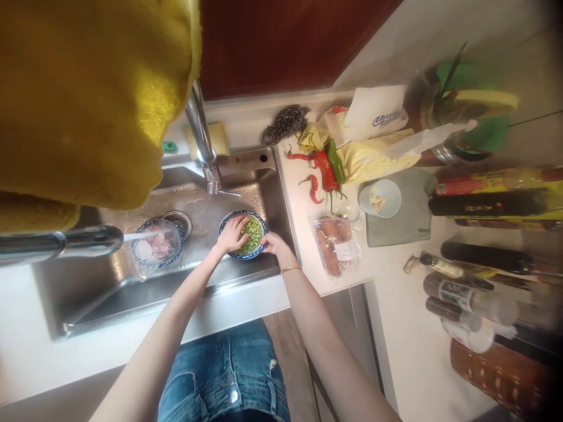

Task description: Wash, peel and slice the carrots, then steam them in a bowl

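A blue-and-white bowl (221,227) of small green bean-like pieces (253,235) sits in the right part of the steel sink. My left hand (233,234) lies over the left side of the bowl, its fingers spread on the green pieces. At the bowl's right rim, my right hand (271,242) is closed, gripping the edge between thumb and fingers. To the left in the sink stands a second blue-rimmed bowl (180,253) holding pale pink meat (157,245), beside the drain (179,224). A thin stream of water falls onto that meat.
Behind the bowl rises a chrome faucet (206,155); another spout (88,243) juts in from the left. A yellow cloth (79,99) hangs at upper left. Right of the sink lie peppers (325,170), packed meat (336,246), a small bowl (391,196) and several bottles (484,255).
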Available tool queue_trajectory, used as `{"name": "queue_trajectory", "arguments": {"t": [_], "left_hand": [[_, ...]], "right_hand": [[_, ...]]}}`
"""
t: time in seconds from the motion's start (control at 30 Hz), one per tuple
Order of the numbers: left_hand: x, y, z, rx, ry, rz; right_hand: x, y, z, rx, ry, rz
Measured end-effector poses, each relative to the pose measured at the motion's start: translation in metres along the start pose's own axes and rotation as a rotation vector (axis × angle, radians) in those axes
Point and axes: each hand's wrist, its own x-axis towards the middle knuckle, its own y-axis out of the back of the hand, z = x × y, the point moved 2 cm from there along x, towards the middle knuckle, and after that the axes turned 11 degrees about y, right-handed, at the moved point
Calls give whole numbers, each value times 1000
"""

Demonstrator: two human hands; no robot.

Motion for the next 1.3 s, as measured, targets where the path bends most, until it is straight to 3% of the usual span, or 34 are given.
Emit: {"name": "queue_trajectory", "arguments": {"t": [0.37, 0.8, 1.3], "left_hand": [[-11, 18, 13, -12, 6, 49], [-22, 29, 33, -68, 9, 88], [-27, 44, 52, 37, 20, 123]], "right_hand": [[-31, -5, -14, -100, 22, -82], [-81, -3, -37, -184, 113, -86], [-94, -5, -35, -132, 138, -132]]}}
